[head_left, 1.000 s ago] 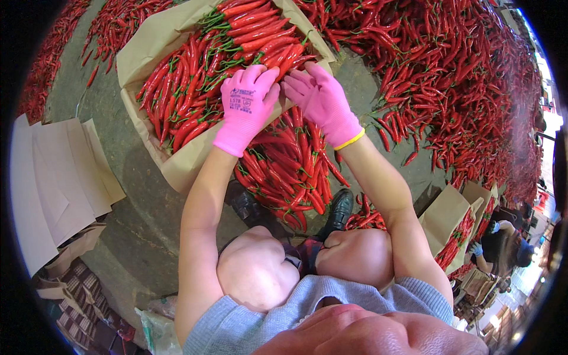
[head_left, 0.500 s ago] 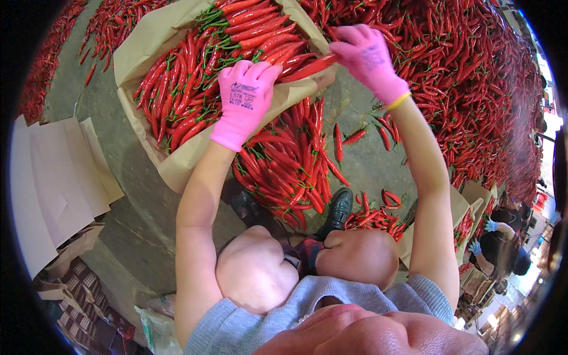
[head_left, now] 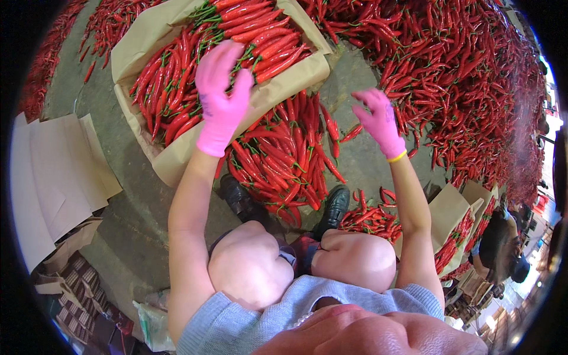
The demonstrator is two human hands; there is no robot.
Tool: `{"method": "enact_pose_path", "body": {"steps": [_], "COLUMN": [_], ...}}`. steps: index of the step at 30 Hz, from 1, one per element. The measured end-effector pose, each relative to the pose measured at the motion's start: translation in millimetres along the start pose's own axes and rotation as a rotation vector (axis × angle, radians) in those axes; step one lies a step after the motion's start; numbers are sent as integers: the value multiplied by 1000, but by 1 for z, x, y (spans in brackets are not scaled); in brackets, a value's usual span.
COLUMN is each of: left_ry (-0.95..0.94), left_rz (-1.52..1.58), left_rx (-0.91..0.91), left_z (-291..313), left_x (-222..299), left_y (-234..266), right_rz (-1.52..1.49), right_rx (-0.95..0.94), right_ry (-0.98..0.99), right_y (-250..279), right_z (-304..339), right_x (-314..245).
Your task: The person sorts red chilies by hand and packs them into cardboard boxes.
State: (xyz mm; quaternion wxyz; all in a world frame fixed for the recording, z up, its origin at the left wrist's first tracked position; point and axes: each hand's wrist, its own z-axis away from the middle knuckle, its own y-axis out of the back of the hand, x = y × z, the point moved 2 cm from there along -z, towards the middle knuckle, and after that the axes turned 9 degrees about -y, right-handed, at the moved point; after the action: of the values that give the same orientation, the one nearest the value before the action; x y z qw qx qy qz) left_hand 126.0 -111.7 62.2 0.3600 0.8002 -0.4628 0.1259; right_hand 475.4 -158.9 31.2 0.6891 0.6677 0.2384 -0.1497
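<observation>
A box lined with brown paper (head_left: 290, 84) stands on the floor ahead, full of long red chilli peppers (head_left: 171, 89) laid in rows with green stems. My left hand (head_left: 222, 100), in a pink glove, hovers over the box's near side. Its thumb stands away from the fingers, and nothing shows in it. To the right of the box, my right hand (head_left: 380, 120), also in a pink glove, hangs over the floor with its fingers apart and empty. Between my feet and the box lies a loose pile of red chillies (head_left: 278, 163).
A large heap of chillies (head_left: 467, 77) spreads across the right and far side. Stacked cardboard sheets (head_left: 59, 177) lie at the left. At the right stand more paper-lined boxes (head_left: 448, 207), with another person (head_left: 497, 242) beyond. My black shoes (head_left: 334, 208) flank the loose pile.
My right hand has come away from the box's right end, nearer to me. The left hand has lifted and shifted slightly left, its fingers opening. The chilli at the row's near end now lies flat.
</observation>
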Motion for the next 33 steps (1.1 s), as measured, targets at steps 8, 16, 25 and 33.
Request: {"method": "enact_pose_path", "body": {"steps": [8,16,25,33], "left_ry": [786,321,287,462], "left_rz": [742,-209,-282,-130], "left_rx": [294,-448,-184,72], "left_z": [30,48,35,35], "left_x": [5,-38,-2,1], "left_y": [6,12,-5,-11], "right_rz": [288,489,233,-186], "right_rx": [161,2,19,-137], "right_ry": [588,624,504,180], "right_y": [-27,-33,-28,-22], "right_z": [-127,-130,-126,-121], "right_x": [-93,-98,-101,-98]}}
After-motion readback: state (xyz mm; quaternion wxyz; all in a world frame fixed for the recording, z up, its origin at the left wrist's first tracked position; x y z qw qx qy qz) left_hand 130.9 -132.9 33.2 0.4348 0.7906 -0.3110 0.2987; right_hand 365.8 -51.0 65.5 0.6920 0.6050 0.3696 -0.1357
